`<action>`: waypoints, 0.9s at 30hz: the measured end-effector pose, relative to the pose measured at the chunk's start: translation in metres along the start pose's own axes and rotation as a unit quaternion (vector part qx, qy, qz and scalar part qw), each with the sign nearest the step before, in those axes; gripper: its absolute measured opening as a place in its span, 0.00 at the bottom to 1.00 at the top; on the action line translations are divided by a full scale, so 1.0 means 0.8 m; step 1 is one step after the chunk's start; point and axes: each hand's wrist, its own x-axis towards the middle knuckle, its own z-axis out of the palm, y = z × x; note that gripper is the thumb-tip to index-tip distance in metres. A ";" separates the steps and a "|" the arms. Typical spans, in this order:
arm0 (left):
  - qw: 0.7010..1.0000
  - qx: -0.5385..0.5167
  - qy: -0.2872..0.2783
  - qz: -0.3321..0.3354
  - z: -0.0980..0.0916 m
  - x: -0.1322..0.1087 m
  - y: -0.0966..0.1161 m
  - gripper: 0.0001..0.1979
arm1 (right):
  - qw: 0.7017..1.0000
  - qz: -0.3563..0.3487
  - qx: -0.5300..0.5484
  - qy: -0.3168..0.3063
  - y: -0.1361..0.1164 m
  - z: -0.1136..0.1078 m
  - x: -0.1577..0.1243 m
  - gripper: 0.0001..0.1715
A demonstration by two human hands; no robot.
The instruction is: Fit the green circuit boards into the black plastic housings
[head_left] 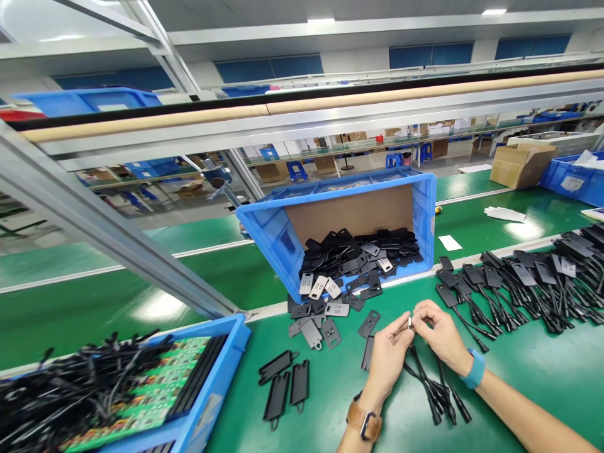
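Observation:
My left hand [387, 352] and my right hand [440, 335] meet over the green bench, fingers pinched together. Between the fingertips shows a small silvery-white piece [409, 323]; its kind is too small to make out. Several black cables with thick plug ends [440, 396] lie under my hands, their upper ends hidden. Left of my left hand, a flat black cover [369, 323] rests on the bench, and another is partly hidden behind the hand. Three black tray-shaped housings [278, 395] with small loops lie further left.
A tipped blue bin [430, 220] spills black covers [349, 258] toward me. At lower left, a blue crate [236, 352] holds black cables and green circuit boards [184, 358]. Cabled black covers [523, 277] line the right. A metal post [141, 239] slants up at left; a white glove [504, 214] lies beyond.

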 end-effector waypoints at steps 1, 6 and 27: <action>1.000 0.000 0.001 -0.001 0.000 0.001 -0.001 0.28 | 1.000 -0.002 0.000 -0.003 0.000 0.000 0.000 0.16; 0.999 -0.031 0.025 -0.006 0.001 0.003 -0.003 0.29 | 1.000 -0.020 -0.010 -0.004 0.000 -0.005 0.002 0.14; 0.994 -0.100 0.053 0.009 -0.001 0.005 -0.003 0.29 | 0.840 -0.048 -0.536 0.075 0.019 -0.049 0.130 0.06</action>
